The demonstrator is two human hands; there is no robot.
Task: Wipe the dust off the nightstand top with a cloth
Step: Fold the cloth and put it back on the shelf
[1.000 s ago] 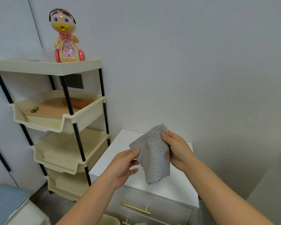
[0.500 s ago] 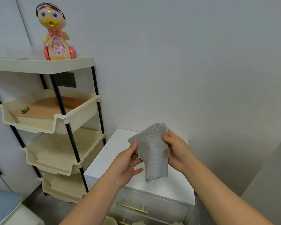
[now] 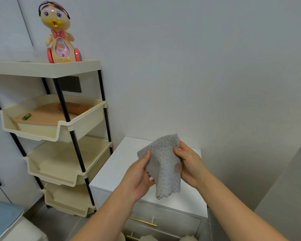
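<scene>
A small grey dotted cloth (image 3: pixel 163 164) with a scalloped edge hangs in the air above the white nightstand top (image 3: pixel 118 164). My left hand (image 3: pixel 139 178) pinches its left upper edge with thumb and fingers. On the other side, my right hand (image 3: pixel 189 164) grips the cloth's upper right edge. The cloth droops between both hands and does not touch the nightstand. Below the top, a drawer front with a gold handle (image 3: pixel 142 222) shows between my forearms.
A cream tiered shelf rack (image 3: pixel 47 134) with black posts stands directly left of the nightstand, a duck toy (image 3: pixel 59 32) on its top tier. A light wall runs behind and right. A blue-lidded white bin (image 3: pixel 5 221) sits at the bottom left.
The hands have drawn slightly closer together, bunching the cloth; the left thumb now pinches its edge. The view shifted a little.
</scene>
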